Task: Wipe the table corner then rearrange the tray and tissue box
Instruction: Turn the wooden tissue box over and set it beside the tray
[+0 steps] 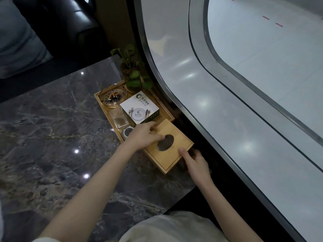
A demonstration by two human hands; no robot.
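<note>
A bamboo tissue box with a dark oval slot lies flat at the right edge of the grey marble table, its far end against the wooden tray. My left hand rests on the box's left side, fingers over its top near the slot. My right hand holds the box's near right corner, thumb on the lid and fingers down the side. The tray holds a glass ashtray with butts, a white printed packet, a small clear glass holder and a potted plant.
A small round white object sits in the tray by my left wrist. A curved glass wall with a metal rail runs close along the table's right side. A dark leather seat and a grey cushion lie beyond the table.
</note>
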